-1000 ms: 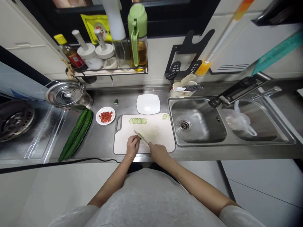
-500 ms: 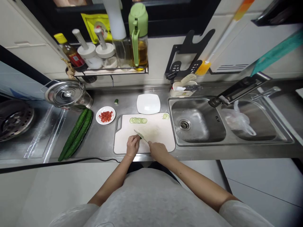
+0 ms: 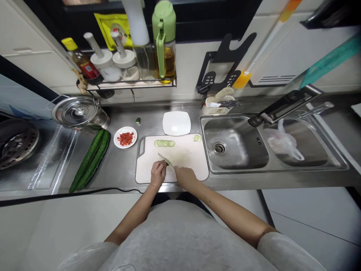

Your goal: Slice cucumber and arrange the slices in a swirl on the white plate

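On the white cutting board (image 3: 183, 154), my right hand (image 3: 185, 177) is closed around the handle of a knife (image 3: 163, 156), its blade slanting up to the left. My left hand (image 3: 158, 173) pinches a small piece of cucumber (image 3: 167, 163) against the board, mostly hidden by fingers and blade. The blade lies at the cucumber, right beside the left fingertips. A row of overlapping cucumber slices (image 3: 164, 143) rests near the board's far edge. A few more slices (image 3: 197, 138) lie in its far right corner.
Left of the board are two whole cucumbers (image 3: 90, 162), a plate of chopped red pieces (image 3: 125, 138), a cucumber end (image 3: 138, 120) and a lidded steel pot (image 3: 81, 113). Behind it sits a white dish (image 3: 176, 123). A double sink (image 3: 237, 145) is to the right, with a plastic bag (image 3: 282, 141).
My right hand and the knife have shifted slightly left along the cucumber. My left hand keeps its place, and the view has moved a little.
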A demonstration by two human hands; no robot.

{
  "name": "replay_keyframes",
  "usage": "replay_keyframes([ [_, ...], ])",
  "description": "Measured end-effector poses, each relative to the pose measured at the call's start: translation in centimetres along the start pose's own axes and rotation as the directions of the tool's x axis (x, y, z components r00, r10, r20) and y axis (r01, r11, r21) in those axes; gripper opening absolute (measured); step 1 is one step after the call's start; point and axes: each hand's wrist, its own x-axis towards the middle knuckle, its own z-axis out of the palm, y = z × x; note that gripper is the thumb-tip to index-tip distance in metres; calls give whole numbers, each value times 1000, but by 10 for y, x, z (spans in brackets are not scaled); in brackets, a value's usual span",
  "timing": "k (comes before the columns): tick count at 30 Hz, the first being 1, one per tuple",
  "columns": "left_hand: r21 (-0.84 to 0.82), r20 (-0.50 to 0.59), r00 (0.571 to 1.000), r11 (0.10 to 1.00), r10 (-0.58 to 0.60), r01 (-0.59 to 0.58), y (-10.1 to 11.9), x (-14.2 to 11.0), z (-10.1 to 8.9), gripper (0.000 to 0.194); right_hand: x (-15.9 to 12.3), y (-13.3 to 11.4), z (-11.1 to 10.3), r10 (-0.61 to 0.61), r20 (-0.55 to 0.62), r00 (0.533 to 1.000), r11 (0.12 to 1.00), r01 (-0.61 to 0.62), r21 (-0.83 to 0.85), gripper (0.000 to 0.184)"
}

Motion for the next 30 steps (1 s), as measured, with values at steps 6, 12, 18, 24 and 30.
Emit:
replay_keyframes([
  [6,-4,-10,1000,1000,8,-8,2,1,-1,17,3,2,4,-18,-23,1000,1000,18,7,26],
  [12,-7,-9,1000,1000,2,-2,2,2,-1,17,7,2,1,-14,9,1000,1000,14,9,25],
  [18,-8,-3,1000,1000,-7,7,2,1,0,18,10,1,1,-1,7,1000,1000,1,19,25],
  [24,-18,-8,1000,1000,-18,18,1,1,1,18,10,2,2,3,15,1000,1000,-4,20,27],
  [30,-27,-16,1000,1000,-13,12,1,0,1,18,14,2,5,-5,2,1000,1000,5,23,27],
])
